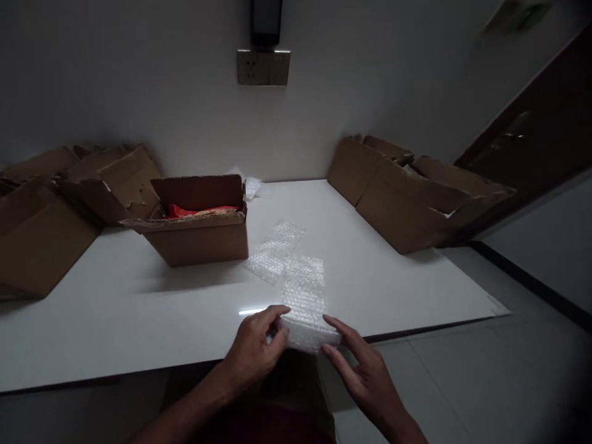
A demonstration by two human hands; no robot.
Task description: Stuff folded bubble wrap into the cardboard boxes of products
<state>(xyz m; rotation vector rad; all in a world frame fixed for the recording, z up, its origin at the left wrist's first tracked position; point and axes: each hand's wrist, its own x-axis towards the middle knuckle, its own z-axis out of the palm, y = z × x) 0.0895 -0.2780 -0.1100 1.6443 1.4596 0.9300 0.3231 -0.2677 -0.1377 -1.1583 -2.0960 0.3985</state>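
Observation:
A clear bubble wrap bundle (308,333) is at the table's front edge, its near part folded or rolled and its far part lying flat on the white surface. My left hand (259,339) grips the bundle's left end between thumb and fingers. On the opposite end, my right hand (361,364) holds it the same way, thumb below and index finger on top. Whether anything is inside the wrap, I cannot tell. Just beyond lies another bubble wrap sheet (272,250), touching or overlapping the first.
An open cardboard box (203,243) with a red packet (185,211) inside stands left of centre on the white table (185,320). More cardboard boxes stand at the left (46,234) and at the right (398,203). A bubble wrap scrap (253,187) lies by the wall.

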